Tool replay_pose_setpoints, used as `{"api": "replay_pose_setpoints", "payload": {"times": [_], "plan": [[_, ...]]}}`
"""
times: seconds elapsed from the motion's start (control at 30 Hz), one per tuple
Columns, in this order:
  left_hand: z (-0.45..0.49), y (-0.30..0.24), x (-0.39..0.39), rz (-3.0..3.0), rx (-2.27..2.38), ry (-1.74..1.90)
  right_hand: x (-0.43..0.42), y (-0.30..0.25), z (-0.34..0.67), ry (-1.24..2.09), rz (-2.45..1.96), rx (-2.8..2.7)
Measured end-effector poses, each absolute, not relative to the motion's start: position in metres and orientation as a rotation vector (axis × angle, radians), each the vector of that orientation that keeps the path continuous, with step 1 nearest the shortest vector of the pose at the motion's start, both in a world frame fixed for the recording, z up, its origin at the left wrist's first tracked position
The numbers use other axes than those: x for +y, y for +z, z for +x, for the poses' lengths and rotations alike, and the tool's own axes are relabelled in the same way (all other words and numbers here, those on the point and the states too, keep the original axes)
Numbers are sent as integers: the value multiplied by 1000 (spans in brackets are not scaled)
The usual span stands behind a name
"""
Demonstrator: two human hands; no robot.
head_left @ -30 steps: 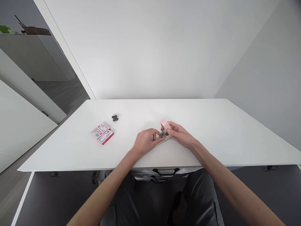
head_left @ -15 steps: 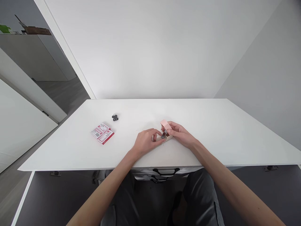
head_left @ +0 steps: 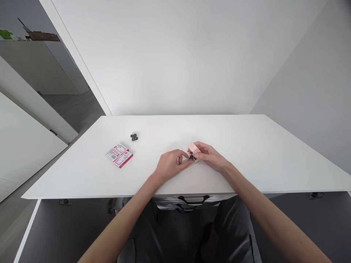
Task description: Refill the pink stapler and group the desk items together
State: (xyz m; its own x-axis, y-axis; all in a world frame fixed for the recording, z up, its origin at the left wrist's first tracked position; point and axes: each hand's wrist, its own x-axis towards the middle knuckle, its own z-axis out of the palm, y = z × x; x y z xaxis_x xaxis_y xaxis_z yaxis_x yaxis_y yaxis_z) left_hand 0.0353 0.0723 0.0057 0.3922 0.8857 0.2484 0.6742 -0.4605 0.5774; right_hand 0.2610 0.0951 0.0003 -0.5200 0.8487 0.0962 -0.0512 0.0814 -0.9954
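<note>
Above the desk's front middle, both hands are on a small pink and cream object that looks like an opened stapler (head_left: 193, 148). Its pink part is tilted up, and a dark metal piece (head_left: 191, 157) shows beneath it. My right hand (head_left: 208, 156) is closed around the pink part, thumb in front and fingers behind. My left hand (head_left: 171, 165) is closed, with thumb and forefinger at the metal piece and the thumb along the pale base. The fingers hide much of the object.
On the white desk (head_left: 233, 131), two red and white packs (head_left: 120, 155) lie side by side at the left. Behind them is a small black item with a silvery tip (head_left: 134, 136). A wall rises at the back; drawers with black handles (head_left: 193, 199) sit below the front edge.
The pink part has tipped lower, over the metal piece, as my right fingers shifted slightly. My left hand has hardly moved.
</note>
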Motion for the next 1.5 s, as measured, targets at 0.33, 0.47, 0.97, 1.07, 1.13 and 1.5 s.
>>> {"api": "replay_pose_setpoints", "payload": {"times": [0.33, 0.47, 0.97, 1.07, 1.13, 1.5], "plan": [[37, 8, 67, 2251, 1411, 880, 98, -6, 261, 1566, -773, -1438], [31, 8, 67, 2259, 1522, 1029, 99, -6, 259, 1524, -777, -1321], [-107, 10, 9, 2470, 2346, 789, 99, -3, 258, 1499, -693, -1062], [-112, 11, -1, 2575, 2227, 798, 97, -2, 258, 1491, -699, -1058], [-114, 10, -2, 2646, 2088, 819, 96, -2, 257, 1480, -710, -1047], [-112, 7, -1, 2413, 1752, 872, 80, -15, 267, 1128, -985, -710]]}}
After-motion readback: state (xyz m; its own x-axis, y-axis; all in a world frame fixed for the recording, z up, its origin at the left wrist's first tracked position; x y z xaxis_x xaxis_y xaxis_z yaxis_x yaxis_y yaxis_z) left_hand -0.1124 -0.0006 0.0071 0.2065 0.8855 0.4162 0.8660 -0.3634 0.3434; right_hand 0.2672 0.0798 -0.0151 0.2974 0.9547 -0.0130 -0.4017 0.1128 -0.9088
